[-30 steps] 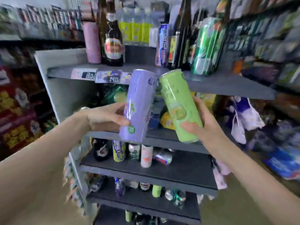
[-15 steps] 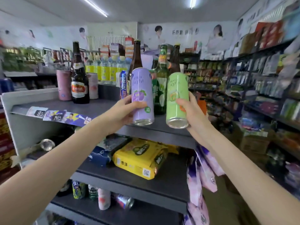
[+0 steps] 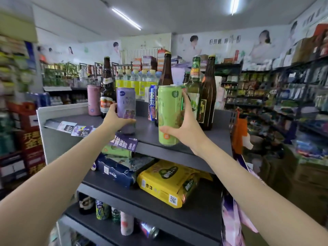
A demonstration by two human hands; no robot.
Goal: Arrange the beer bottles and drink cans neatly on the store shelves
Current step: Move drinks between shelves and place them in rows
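Both cans have moved onto the top shelf [image 3: 220, 137]: left hand [image 3: 115, 119] gripping purple can [image 3: 125, 103], right hand [image 3: 186, 128] green can [image 3: 168, 110].

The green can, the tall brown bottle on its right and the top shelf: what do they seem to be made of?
Green can: probably thin metal with a matt printed coat; a silvery rim shows on top. Held by the right hand.
Brown bottle: likely dark glass, glossy, with light glints on its shoulder, a paper-like label and a gold cap.
Top shelf: seemingly painted metal, dull dark grey, with a thin flat edge.
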